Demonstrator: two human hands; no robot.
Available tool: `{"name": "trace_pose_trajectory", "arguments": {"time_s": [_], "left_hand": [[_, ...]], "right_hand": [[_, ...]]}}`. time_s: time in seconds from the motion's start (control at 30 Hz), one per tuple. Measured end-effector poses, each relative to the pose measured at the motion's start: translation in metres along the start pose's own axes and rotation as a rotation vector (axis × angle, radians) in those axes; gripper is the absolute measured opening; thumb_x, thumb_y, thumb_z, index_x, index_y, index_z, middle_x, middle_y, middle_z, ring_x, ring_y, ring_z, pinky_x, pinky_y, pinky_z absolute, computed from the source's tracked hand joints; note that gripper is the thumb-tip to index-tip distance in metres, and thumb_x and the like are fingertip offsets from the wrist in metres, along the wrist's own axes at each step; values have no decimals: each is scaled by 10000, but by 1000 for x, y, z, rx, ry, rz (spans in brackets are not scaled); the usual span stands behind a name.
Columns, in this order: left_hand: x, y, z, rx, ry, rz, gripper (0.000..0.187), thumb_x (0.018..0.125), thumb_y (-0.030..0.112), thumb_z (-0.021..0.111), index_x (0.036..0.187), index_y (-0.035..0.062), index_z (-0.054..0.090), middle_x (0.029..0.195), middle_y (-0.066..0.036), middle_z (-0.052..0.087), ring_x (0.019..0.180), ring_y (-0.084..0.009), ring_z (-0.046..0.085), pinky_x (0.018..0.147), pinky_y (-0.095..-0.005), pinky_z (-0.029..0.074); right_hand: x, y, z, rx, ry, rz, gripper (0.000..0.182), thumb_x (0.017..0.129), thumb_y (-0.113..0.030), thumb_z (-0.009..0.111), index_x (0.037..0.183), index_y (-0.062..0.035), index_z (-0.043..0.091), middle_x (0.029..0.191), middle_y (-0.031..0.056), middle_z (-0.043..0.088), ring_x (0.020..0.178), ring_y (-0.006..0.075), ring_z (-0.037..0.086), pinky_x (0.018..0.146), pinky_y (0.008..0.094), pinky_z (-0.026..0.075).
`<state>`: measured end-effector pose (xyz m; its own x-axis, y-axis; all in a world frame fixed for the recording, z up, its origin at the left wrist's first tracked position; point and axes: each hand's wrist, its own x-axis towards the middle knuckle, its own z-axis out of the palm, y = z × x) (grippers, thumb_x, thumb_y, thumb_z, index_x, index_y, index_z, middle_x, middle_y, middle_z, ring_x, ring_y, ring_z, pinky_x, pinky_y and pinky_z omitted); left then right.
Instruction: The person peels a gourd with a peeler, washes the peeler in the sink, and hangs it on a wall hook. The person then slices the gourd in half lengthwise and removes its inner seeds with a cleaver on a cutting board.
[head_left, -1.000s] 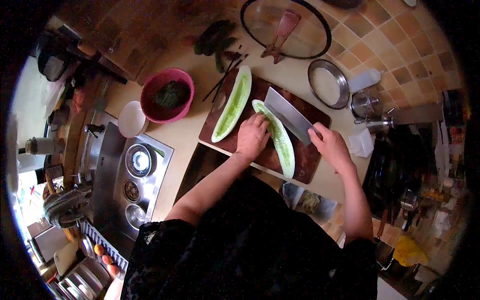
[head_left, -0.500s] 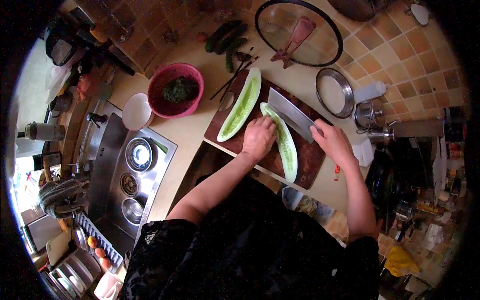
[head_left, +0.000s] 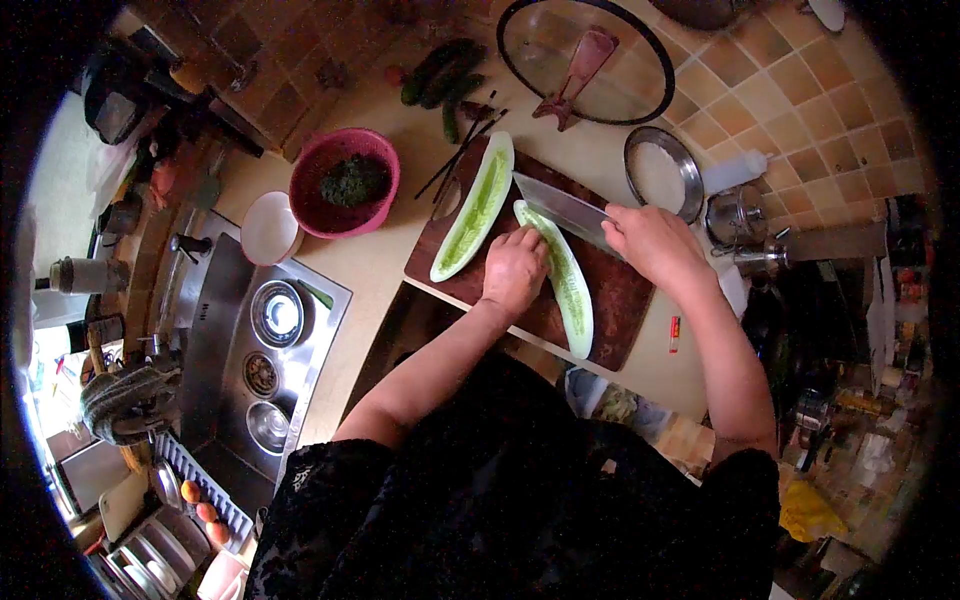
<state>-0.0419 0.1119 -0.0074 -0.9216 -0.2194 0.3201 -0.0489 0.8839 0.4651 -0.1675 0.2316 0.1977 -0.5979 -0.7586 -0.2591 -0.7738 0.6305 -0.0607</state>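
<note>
Two halves of a long, pale-skinned cucumber lie cut side up on the dark brown cutting board (head_left: pixel 620 310). My left hand (head_left: pixel 516 268) holds down the right cucumber half (head_left: pixel 570 290), fingers bent over its upper part. The left cucumber half (head_left: pixel 478 205) lies slanted beside that hand. In my right hand (head_left: pixel 657 247) is a cleaver (head_left: pixel 563 208), gripped at the handle. Its broad blade slants above the board, its far corner close to the upper tip of the right half.
Left of the board stand a pink colander (head_left: pixel 393 190) with dark greens and a white bowl (head_left: pixel 270 228). Behind lie chopsticks (head_left: pixel 462 150), dark green cucumbers (head_left: pixel 440 72) and a glass lid (head_left: pixel 640 75). A metal bowl (head_left: pixel 690 165) stands back right; the sink (head_left: pixel 215 350) is at left.
My right hand and the cleaver have moved up and back, and the blade lies at a flatter slant. My left hand stays on the cucumber half. The view has shifted slightly.
</note>
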Motion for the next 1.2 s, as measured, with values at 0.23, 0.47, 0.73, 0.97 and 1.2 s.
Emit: {"name": "trace_pose_trajectory", "arguments": {"time_s": [0.23,0.47,0.73,0.97,1.2], "left_hand": [[0,0,3,12,-38,-23,294,788,241,730,1035,88,684,1158,-100,612,1115,-288,585,923,-425,472],[0,0,1,33,-54,-22,305,801,257,725,1054,89,693,1198,-108,614,1149,-285,578,932,-423,467],[0,0,1,20,-50,-11,302,795,268,736,1037,94,691,1181,-106,615,1148,-283,577,926,-426,460],[2,-1,1,33,-60,-3,284,775,262,751,1001,103,683,1130,-93,611,1114,-276,582,896,-419,463],[1,0,0,50,-46,7,292,759,253,760,1001,108,684,1104,-80,608,1096,-269,584,879,-418,467]], "right_hand": [[-4,-1,-1,-18,-51,22,246,974,-273,557,991,-41,637,878,236,682,885,443,651,784,541,507],[-5,2,-2,40,-94,77,270,976,-279,549,1019,-26,634,887,238,681,893,439,650,786,534,505],[-16,10,2,84,-107,140,305,986,-287,527,1061,-10,632,824,232,685,767,422,672,763,516,524],[-26,8,0,65,-145,154,285,990,-277,516,1049,-25,634,865,235,686,795,419,666,779,525,518],[-37,2,-4,156,-216,255,291,994,-276,493,1025,-18,625,946,257,684,948,452,647,851,554,500]]}}
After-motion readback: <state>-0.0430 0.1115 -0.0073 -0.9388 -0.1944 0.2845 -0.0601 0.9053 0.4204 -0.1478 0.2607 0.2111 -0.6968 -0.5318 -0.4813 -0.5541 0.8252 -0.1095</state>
